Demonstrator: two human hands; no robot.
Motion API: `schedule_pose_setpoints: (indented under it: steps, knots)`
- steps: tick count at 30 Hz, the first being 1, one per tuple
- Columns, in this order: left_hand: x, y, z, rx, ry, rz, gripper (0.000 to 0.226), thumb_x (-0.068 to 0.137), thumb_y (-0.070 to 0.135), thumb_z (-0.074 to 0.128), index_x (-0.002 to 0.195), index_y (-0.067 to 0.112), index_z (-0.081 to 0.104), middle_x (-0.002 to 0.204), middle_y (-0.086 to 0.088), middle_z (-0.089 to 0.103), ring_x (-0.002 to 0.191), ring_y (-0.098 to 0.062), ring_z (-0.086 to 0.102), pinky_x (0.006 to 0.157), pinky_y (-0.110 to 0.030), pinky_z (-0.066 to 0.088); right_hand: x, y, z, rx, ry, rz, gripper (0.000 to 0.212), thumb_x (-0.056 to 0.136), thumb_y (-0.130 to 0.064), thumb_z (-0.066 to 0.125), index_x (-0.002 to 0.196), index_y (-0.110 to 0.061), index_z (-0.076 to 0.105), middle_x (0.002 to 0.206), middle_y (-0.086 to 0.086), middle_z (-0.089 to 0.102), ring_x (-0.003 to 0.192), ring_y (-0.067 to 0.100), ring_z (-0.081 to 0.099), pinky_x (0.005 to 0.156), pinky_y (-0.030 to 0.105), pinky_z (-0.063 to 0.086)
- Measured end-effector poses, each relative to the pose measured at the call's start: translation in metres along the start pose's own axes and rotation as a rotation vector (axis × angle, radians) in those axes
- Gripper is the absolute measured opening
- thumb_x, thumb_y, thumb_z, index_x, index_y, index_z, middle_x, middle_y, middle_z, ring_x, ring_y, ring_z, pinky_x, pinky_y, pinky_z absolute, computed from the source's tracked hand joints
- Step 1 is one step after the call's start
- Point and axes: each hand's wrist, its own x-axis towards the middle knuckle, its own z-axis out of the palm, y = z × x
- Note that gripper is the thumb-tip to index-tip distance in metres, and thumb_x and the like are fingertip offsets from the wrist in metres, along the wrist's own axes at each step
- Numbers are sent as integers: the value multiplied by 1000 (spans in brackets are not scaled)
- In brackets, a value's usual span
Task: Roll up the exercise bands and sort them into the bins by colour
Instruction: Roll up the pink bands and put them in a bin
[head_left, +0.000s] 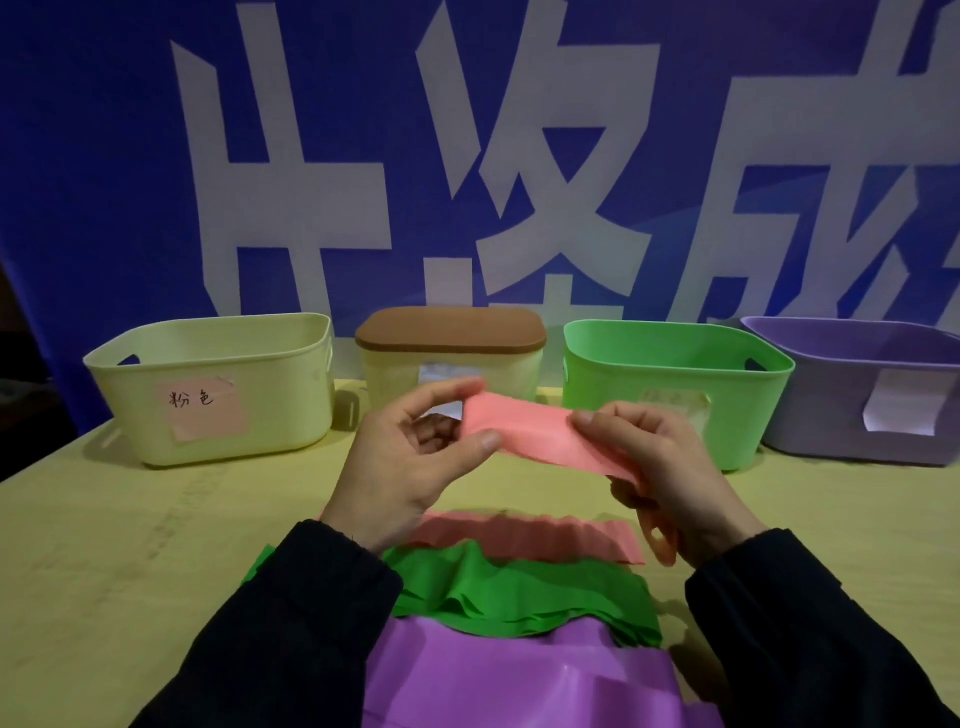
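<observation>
Pink band (524, 423) stretched between both hands (410, 457), seemingly pinched at each end

The purple band (519, 680) runs off the edge at 6 o'clock. At 3 o'clock the purple bin (852, 410) is cropped. The green bin (670, 384) label is unreadable behind the right hand (670, 467).

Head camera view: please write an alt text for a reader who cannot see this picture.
Two hands, left hand and right hand, hold a pink band stretched between them above a table. Below lie another pink strip, a green band and a purple band. Behind stand a cream bin, a lidded box, a green bin and a purple bin.
</observation>
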Motion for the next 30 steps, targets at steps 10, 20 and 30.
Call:
schedule_pose_setpoints:
  steps: [10, 20, 30]
  knots:
    - [4, -9, 1, -192, -53, -85, 30, 73, 4, 69, 95, 25, 72, 98, -2, 71, 92, -16, 62, 84, -32, 48, 0, 5, 11, -233, -6, -175, 29, 75, -44, 76, 86, -17, 73, 78, -5, 72, 67, 5, 64, 58, 17, 49]
    - [6, -10, 2, -410, 130, -111, 20, 77, 10, 69, 97, 10, 71, 110, -13, 72, 104, -22, 65, 90, -32, 57, 3, 15, 15, -332, -33, -148, 17, 88, -32, 74, 81, -17, 73, 71, -3, 69, 62, 5, 60, 56, 22, 47]
    - [4, -6, 7, -192, 191, -60, 24, 96, 7, 60, 113, 23, 66, 92, 0, 76, 89, -15, 68, 83, -33, 57, 2, 11, 15, -257, 35, -181, 24, 87, -35, 73, 80, -13, 73, 69, 6, 68, 57, 8, 53, 49, 18, 41]
